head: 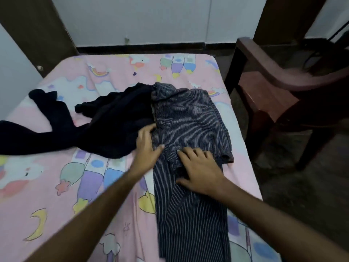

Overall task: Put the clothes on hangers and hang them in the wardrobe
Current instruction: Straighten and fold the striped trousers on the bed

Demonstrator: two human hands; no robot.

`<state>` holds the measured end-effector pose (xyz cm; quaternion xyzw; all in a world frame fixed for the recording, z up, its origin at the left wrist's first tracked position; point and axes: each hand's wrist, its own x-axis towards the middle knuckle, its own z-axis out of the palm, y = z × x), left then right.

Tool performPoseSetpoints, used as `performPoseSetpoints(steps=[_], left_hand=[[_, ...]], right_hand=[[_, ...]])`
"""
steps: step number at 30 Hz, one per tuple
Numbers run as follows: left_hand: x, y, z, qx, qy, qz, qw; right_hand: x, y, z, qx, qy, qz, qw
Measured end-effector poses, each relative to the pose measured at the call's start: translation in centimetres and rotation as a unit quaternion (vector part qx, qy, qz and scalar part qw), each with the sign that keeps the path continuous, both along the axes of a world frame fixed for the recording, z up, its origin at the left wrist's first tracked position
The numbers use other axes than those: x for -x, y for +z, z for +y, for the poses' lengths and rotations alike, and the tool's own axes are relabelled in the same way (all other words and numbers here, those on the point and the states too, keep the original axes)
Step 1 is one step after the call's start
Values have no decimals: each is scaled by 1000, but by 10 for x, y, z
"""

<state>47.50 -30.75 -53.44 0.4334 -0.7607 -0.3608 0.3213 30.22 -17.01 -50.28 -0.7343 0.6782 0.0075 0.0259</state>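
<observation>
Flat and open, left hand [146, 146] and right hand [198, 170] both pressed on striped shirt [188, 118] beside dark garment [105, 125] on bed [47, 176].

A bed [47, 186] fills the near and middle ground. On it, right of centre, the striped garment [190, 186] runs from the near edge toward the far end. Touching its far left side lies the dark garment [105, 127], spreading left. The left hand [146, 146] rests where the two meet; the right hand [199, 172] lies flat on what may be a sleeve. A chair [283, 87] stands right of the bed, the wall [141, 19] beyond.
</observation>
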Motion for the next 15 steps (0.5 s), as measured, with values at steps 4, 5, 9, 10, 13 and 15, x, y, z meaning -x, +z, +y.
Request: performPoseSetpoints(steps=[4, 5, 9, 10, 13, 15], left_hand=[[-16, -2, 53, -109, -9, 15, 994], [-17, 2, 51, -144, 0, 15, 989], [-10, 17, 38, -235, 33, -15, 971], [-5, 21, 37, -229, 35, -37, 972], [14, 35, 35, -211, 27, -80, 974], [27, 42, 34, -246, 30, -51, 968]], right_hand=[[15, 0, -21, -23, -59, -137, 989], [22, -1, -26, -32, -78, -217, 972], [46, 3, -35, 63, -230, -531, 813], [50, 4, -34, 96, -271, -609, 739], [59, 4, -25, 144, -330, -784, 506], [65, 2, -17, 145, -342, -826, 424]])
